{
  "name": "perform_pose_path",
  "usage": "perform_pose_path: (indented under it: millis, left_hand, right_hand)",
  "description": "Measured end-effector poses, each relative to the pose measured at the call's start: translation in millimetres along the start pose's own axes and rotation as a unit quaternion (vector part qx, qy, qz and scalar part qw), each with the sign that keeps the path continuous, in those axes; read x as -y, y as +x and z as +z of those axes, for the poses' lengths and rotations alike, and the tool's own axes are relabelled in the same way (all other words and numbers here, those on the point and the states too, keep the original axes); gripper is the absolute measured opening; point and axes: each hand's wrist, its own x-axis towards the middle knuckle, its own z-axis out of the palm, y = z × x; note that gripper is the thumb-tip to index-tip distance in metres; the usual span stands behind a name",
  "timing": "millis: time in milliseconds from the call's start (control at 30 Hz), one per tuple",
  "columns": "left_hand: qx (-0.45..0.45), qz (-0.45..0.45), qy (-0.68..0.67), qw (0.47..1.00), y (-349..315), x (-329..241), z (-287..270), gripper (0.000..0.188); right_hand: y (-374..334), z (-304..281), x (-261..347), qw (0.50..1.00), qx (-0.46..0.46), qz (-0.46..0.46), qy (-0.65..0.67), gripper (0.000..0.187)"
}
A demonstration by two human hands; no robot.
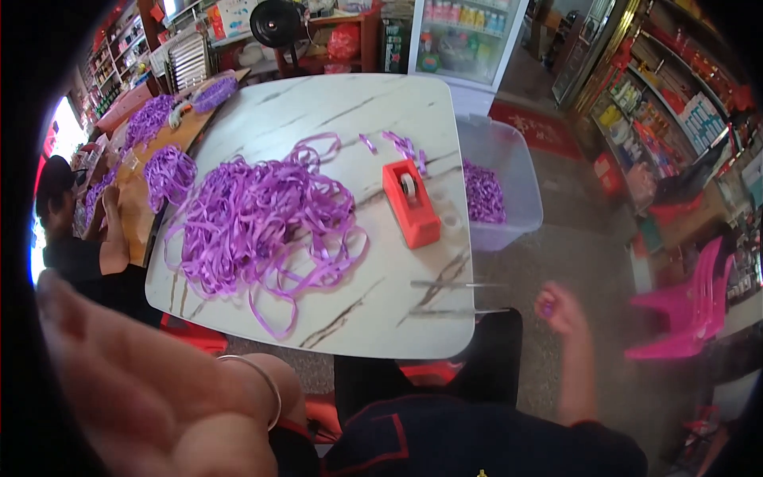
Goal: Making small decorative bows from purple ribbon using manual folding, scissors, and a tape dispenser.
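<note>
Because the purple ribbons [266, 219] lie tangled, a strip is probably best eased by a loose loop at the near edge, not tugged from the middle. They look flat and glossy, heaped on the worktop [373, 103], left of the red tape dispenser [412, 208]. The right hand [562, 310] has its grip curled closed around what seems a purple scrap [548, 307]; the left hand [131, 370] is blurred, its grip impossible to tell.
</note>
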Motion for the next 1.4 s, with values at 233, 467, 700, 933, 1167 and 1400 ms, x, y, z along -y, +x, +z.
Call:
perform_pose_path:
  millis: [233,467,700,933,1167,1400]
  left_hand:
    - [0.057,-0.268,0.071,0.959,-62,31,8,0.02]
    - [0.424,-0.322,0.206,0.821,-149,81,-7,0.018]
    - [0.525,-0.186,0.389,0.734,-193,117,-29,0.033]
    - [0.476,-0.151,0.418,0.759,-186,127,-12,0.028]
    - [0.512,-0.139,0.439,0.726,-186,137,-22,0.009]
    - [0.249,-0.568,-0.105,0.778,-108,103,13,0.011]
  right_hand:
    - [-8,97,58,0.843,-0.088,-0.237,-0.474,0.021]
    - [135,232,79,0.82,0.057,-0.344,-0.454,0.027]
    - [90,269,42,0.768,0.196,-0.339,-0.507,0.027]
    - [9,217,10,0.799,0.258,-0.24,-0.487,0.022]
    - [-28,165,-19,0.849,0.208,-0.183,-0.45,0.022]
    - [-22,160,-39,0.849,0.217,-0.188,-0.443,0.022]
